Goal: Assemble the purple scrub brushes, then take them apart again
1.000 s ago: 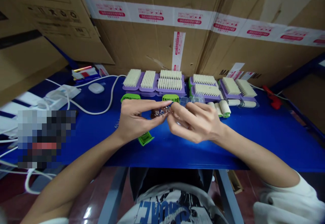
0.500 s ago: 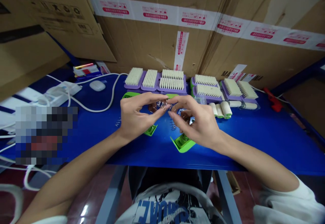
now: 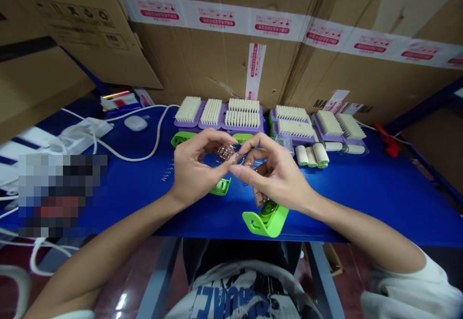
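My left hand (image 3: 197,167) is closed, with a small tangle of metal coil springs (image 3: 226,152) at its fingers. My right hand (image 3: 280,169) meets it, thumb and forefinger pinched by the left fingertips; what lies in that pinch is too small to make out. Beneath the right hand's curled lower fingers is a bright green plastic holder (image 3: 265,222), tilted and apparently gripped by them. Another green plastic piece (image 3: 220,187) lies under my left hand, partly covered. Loose springs (image 3: 167,172) lie left of my left hand.
Purple-backed brush heads with cream bristles (image 3: 242,118) line the back, before a large cardboard box (image 3: 217,58). Cream rollers (image 3: 320,154) stand at right, near a red tool (image 3: 388,140). A white mouse (image 3: 136,123), cables and a power strip (image 3: 87,133) occupy the left.
The green holder under my right hand has come lower and nearer the table's front edge and turned. My fingertips have drawn together, and the springs show more clearly at my left hand.
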A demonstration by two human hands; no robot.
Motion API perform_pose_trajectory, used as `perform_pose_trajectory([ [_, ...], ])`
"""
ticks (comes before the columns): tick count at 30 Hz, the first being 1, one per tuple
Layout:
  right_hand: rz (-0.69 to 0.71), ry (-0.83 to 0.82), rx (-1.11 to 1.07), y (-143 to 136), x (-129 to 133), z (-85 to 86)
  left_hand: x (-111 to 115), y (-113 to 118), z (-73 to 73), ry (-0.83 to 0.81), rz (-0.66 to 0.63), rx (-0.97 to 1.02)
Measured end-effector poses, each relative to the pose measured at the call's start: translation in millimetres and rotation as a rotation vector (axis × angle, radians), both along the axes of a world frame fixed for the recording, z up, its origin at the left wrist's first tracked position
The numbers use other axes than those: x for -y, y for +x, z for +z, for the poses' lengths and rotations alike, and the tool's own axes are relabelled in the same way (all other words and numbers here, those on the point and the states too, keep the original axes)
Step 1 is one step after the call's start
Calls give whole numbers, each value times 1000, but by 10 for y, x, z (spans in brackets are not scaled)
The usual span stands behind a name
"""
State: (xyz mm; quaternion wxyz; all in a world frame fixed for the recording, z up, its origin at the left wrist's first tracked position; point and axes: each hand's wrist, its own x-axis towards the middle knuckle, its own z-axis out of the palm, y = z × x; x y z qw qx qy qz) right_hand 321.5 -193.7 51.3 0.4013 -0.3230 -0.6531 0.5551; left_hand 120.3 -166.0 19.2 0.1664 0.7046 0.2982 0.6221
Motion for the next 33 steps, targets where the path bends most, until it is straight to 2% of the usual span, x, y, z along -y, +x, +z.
perform_pose_trajectory([
  [4,-37,119,88,18,-7,19,-1,-13,14,-20,-19,27],
  [7,-73,276,154,29,-22,65,-6,-35,31,-49,-69,20],
  [13,-219,841,353,87,-72,8,-33,-94,69,-186,-258,13],
  [17,-376,1258,632,131,-102,-41,-50,-136,83,-271,-329,7],
  [20,-387,1450,706,155,-147,-29,-60,-165,94,-289,-355,0],
  [22,-351,1463,712,167,-180,-14,-67,-182,108,-307,-405,-19],
  [25,-285,1397,722,173,-226,-17,-75,-190,132,-339,-499,-21],
  [29,-274,1355,530,162,-295,-86,-73,-160,144,-331,-553,13],
  [31,-292,1189,403,158,-321,-107,-78,-145,133,-291,-541,20],
  [33,-189,854,289,157,-323,-86,-93,-143,112,-250,-498,32],
])
